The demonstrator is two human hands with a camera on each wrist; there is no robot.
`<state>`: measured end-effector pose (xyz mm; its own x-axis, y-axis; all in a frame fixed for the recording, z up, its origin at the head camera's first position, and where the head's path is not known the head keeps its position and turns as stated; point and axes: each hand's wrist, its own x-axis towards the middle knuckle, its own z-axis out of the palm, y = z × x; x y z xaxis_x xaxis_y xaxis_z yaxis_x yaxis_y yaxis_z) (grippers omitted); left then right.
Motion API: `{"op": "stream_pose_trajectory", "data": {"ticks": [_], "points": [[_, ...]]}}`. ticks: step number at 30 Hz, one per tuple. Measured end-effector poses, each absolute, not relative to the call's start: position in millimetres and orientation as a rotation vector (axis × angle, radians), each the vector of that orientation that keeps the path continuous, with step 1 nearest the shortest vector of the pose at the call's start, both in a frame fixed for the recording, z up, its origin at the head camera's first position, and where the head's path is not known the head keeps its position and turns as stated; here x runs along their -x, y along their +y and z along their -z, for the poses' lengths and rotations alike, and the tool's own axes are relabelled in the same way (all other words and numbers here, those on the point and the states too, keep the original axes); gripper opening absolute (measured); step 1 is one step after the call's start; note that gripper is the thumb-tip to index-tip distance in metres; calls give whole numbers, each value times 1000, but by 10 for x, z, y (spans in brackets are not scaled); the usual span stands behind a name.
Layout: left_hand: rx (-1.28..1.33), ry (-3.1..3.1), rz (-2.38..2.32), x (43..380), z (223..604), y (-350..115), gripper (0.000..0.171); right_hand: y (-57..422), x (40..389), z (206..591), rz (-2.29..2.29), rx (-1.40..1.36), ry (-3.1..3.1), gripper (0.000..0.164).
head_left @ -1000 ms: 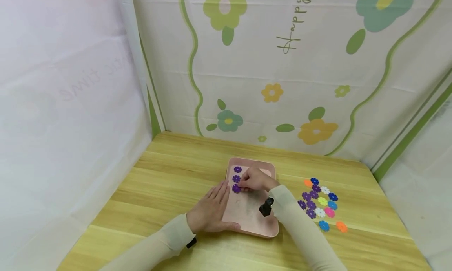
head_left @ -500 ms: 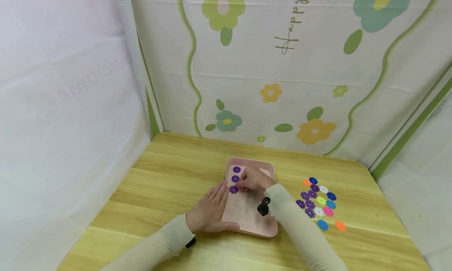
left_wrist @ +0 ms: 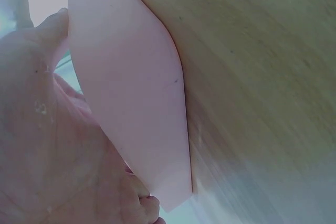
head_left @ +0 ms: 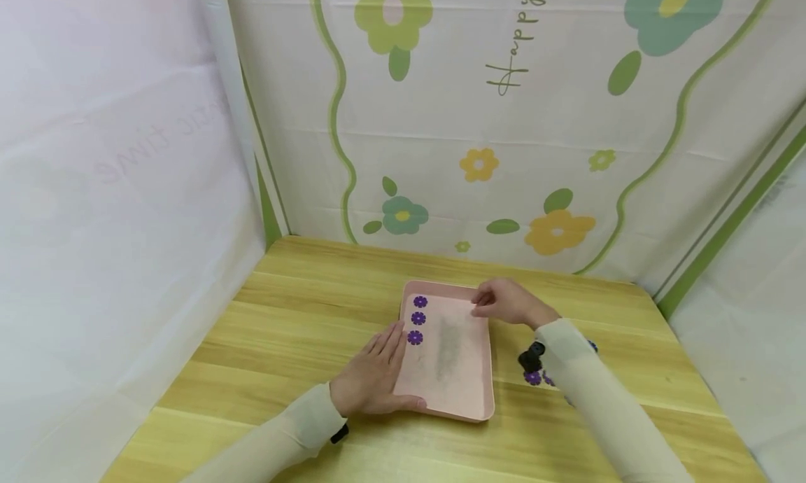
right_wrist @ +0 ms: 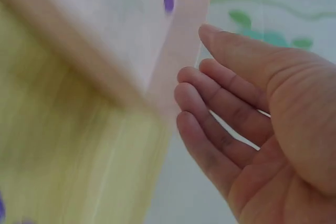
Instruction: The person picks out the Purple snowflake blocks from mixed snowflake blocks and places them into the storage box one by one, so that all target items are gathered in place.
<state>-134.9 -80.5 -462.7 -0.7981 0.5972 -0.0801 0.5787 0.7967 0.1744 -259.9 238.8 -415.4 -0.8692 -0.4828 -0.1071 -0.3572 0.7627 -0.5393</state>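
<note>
**Head view: disc row in order; sleeve over loose stock is the main hazard**

Clock positions are read from the tray's centre, 12 at its far wall. I find three purple discs (head_left: 418,318) lying apart in a row inside the pink tray (head_left: 444,393), from 11 to between 9 and 10.

Chief risk, in my judgement: the right sleeve (head_left: 607,388) and black wrist unit (head_left: 532,358) lie over the loose discs (head_left: 532,378) on the worktop (head_left: 302,322) towards 4, hiding most of them; a low sweep could scatter them. Second risk: should the left hand (head_left: 370,376) slacken or push, the tray could slide and upset the row. Its fingertips are near the nearest disc and could nudge it.

Pose of hands: the left lies at 8 to 9, fingers straight against the tray's side, thumb at the near corner. The right hand (head_left: 508,302) is at the far corner, between 1 and 2, fingers loosely bent, thumb apart, gripping nothing. Rim contact there I cannot confirm.
</note>
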Motion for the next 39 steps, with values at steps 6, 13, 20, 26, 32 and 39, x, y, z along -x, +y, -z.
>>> {"op": "stream_pose_trajectory", "data": {"ticks": [6,13,20,26,32,39], "points": [[-947,2851,-207,1360,4648,-812,118,3042,2544,4112,715,616,2786,25],[-947,2848,-199,1360,4663,-817,119,3701,2454,4176,624,501,2808,29],[-947,2860,-211,1367,4681,-823,119,4039,2375,4414,571,431,2851,28],[-951,2864,-202,1377,4695,-818,119,4128,2345,4655,572,424,2877,24],[-952,2867,-196,1380,4693,-816,119,4082,2375,4699,565,439,2869,20],[-952,2854,-180,1379,4709,-814,119,4038,2457,4700,578,296,2826,19]]}}
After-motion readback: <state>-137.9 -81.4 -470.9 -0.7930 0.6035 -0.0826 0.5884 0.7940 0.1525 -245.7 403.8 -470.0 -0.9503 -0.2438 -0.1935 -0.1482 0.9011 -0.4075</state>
